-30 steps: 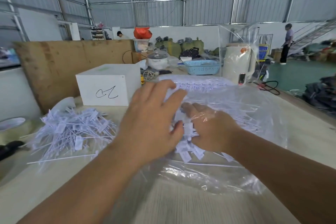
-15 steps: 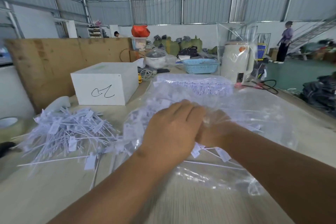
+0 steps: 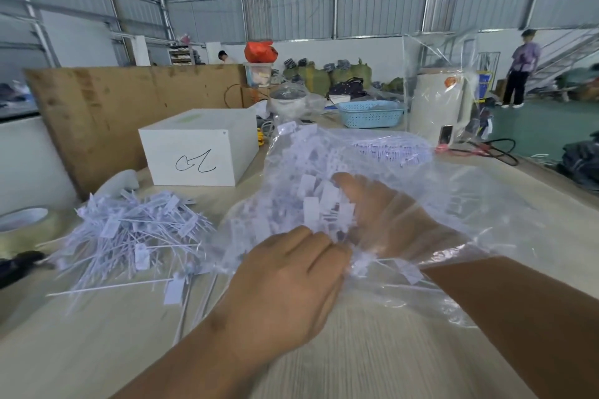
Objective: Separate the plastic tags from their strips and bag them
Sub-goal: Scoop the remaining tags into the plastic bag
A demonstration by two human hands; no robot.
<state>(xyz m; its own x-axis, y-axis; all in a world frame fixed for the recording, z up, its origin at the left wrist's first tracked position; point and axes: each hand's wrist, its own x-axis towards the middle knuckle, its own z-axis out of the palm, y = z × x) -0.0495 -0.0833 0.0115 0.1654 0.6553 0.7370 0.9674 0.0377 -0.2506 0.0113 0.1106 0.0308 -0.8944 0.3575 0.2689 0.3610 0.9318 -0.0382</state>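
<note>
1. Left hand is lying back-up at the mouth of the clear plastic bag, fingers bent down and bunched together, tips pressing into the film and the white tags there. Whether they are pinching the film or a tag, I cannot tell; the fingertips are hidden.
2. Left forearm is running in from the bottom edge, angled up and to the right.
3. Right hand is sitting inside the bag, seen through the film, just beyond and to the right of the left hand. Fingers are extended and slightly spread, thumb pointing up-left, touching a clump of plastic tags.
4. Right forearm is entering from the lower right; the film is draping over the wrist.
5. Tags inside the bag are heaping up directly ahead of both hands, between thumb and left knuckles, and further back.
6. Left of the left hand, well apart: a loose pile of strips with tags attached is lying on the wooden table.
7. Beyond that pile: white box with a pen scribble is standing.
8. Far left of the pile: roll of tape, partly cut off.
</note>
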